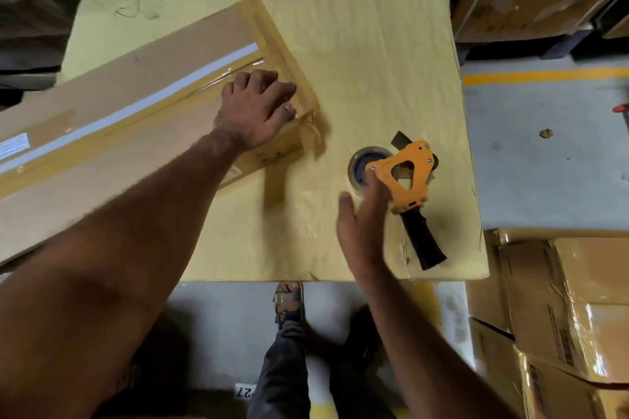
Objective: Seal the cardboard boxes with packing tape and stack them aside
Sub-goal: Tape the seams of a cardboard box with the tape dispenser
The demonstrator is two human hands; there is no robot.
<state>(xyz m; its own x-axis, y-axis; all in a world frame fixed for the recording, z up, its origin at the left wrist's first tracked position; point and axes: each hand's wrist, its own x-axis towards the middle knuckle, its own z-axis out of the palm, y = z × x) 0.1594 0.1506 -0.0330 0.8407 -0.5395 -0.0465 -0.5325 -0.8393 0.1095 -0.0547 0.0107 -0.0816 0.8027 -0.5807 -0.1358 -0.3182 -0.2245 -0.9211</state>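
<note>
The tape dispenser [405, 187] lies on the counter [357, 44], just right of the right hand [360, 218], handle pointing near-right. That hand is spread, grasping nothing. The left hand [258, 109] presses flat on the long box [119, 133], which runs leftward.

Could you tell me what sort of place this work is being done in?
Probably a warehouse or packing area: stacked brown cardboard cartons stand at the right, a yellow line is painted on the grey concrete floor, and an orange tape dispenser lies on the yellow-covered table.
</note>
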